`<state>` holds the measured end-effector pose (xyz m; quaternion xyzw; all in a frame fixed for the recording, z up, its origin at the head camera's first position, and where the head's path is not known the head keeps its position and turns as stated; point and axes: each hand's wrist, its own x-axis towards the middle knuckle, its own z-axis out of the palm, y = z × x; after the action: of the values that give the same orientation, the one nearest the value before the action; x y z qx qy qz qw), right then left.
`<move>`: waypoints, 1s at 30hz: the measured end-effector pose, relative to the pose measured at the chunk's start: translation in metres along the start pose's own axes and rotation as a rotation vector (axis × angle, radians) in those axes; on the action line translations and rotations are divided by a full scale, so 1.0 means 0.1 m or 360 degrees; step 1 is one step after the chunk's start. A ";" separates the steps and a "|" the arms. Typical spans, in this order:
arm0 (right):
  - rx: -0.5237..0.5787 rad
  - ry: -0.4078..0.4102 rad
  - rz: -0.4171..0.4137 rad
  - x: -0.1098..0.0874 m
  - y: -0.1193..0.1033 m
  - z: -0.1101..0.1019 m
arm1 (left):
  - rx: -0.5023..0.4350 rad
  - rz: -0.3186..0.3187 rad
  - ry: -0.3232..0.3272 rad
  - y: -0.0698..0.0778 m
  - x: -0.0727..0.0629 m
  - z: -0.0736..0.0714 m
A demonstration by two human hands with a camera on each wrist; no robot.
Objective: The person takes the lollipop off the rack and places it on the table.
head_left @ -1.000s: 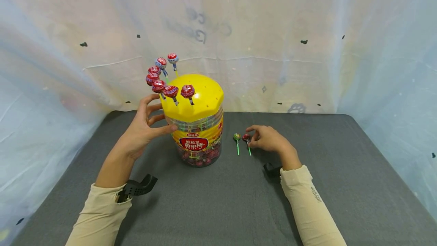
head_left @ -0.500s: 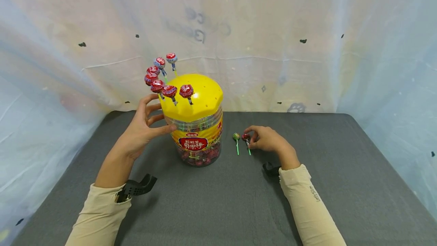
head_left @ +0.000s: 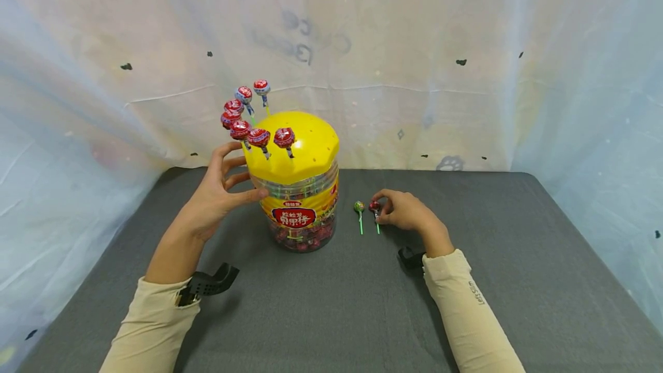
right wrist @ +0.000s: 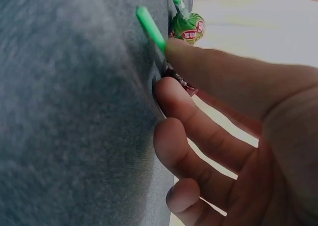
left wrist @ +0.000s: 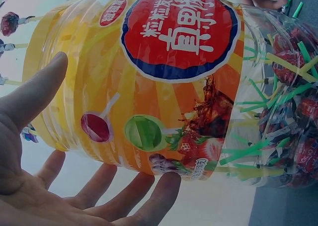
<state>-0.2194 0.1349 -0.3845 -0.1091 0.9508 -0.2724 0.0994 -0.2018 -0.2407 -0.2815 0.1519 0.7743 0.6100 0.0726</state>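
Observation:
A big clear jar (head_left: 295, 217) with a yellow lid (head_left: 311, 143) and a yellow-and-red label stands left of the middle of the table. My left hand (head_left: 217, 194) holds it from its left side, thumb across the front and fingers spread round the side. Several red-wrapped lollipops (head_left: 284, 138) stick up from the lid along its left edge. To the right of the jar, my right hand (head_left: 406, 210) pinches a red lollipop (head_left: 375, 206) with a green stick (right wrist: 150, 27), low at the tabletop. Beside it lies a green-wrapped lollipop (head_left: 359, 207). My fingers partly hide the red one.
More wrapped lollipops (left wrist: 285, 67) with green and yellow sticks fill the lower part of the jar. A dark grey cloth (head_left: 331, 304) covers the table. Behind it hangs a pale, wrinkled curtain (head_left: 383, 62).
The red lollipop at my right fingertips has turned slightly, its stick now more in line with the green one's. The left hand and jar have stayed in place.

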 end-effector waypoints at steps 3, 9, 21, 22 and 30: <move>-0.0006 0.0008 0.0024 0.01 -0.01 0.01 | -0.0003 0.0000 0.0001 0.00 0.00 0.00; -0.0024 0.0011 0.0066 0.02 -0.02 0.01 | -0.0011 -0.0004 -0.0002 0.00 0.00 -0.01; -0.0010 0.0008 0.0063 0.01 -0.04 0.01 | -0.0007 -0.0007 -0.0002 0.00 0.01 0.00; -0.0007 0.0009 0.0060 0.01 -0.04 0.00 | -0.0008 -0.0008 -0.0003 0.00 0.01 0.00; 0.0142 0.0156 -0.0182 -0.10 -0.22 -0.15 | -0.0022 -0.0015 -0.0006 0.00 0.01 -0.01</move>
<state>-0.2103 0.1264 -0.3589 -0.1452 0.9336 -0.3248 0.0419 -0.2029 -0.2413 -0.2812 0.1488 0.7707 0.6146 0.0779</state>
